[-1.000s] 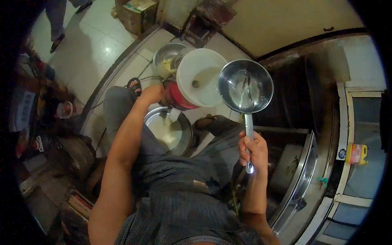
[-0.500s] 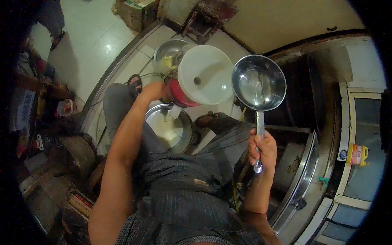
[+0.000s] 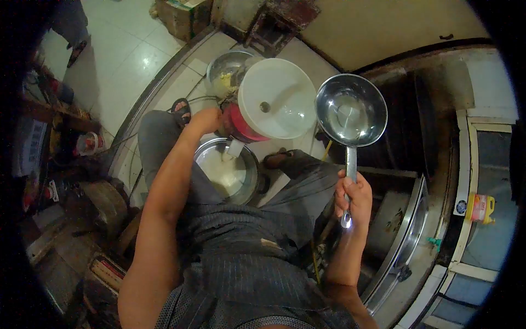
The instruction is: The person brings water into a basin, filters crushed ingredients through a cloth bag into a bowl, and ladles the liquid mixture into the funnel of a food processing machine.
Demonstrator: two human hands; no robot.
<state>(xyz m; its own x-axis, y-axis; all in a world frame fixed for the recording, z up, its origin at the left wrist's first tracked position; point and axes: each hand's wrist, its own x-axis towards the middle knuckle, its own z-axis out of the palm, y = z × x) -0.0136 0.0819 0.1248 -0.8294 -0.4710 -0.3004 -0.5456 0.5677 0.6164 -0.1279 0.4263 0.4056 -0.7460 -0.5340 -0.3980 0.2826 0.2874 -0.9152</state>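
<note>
A shiny metal ladle (image 3: pixel 350 118) is in my right hand (image 3: pixel 353 194), gripped by its handle with the bowl pointing away from me. Liquid residue or reflections show in the bowl; I cannot tell which. My left hand (image 3: pixel 205 120) is closed at the side of a red machine (image 3: pixel 241 123), and what its fingers hold is hidden. A wide white hopper (image 3: pixel 274 98) with a hole at its bottom sits on the machine. Below the machine's white spout (image 3: pixel 234 148), a metal pot (image 3: pixel 255 172) holds pale, creamy liquid.
Behind the machine stands a metal bowl (image 3: pixel 211 71) with yellowish matter. Further back are a dark stool (image 3: pixel 279 24) and a cardboard box (image 3: pixel 183 19). A large dark vessel (image 3: pixel 394 126) is to the right, and a yellow-handled bottle (image 3: pixel 482 208) at far right. Another person's leg (image 3: pixel 70 24) shows upper left.
The ladle has shifted slightly to the right in my right hand, and its bowl is tilted a little differently. My left hand stays at the machine.
</note>
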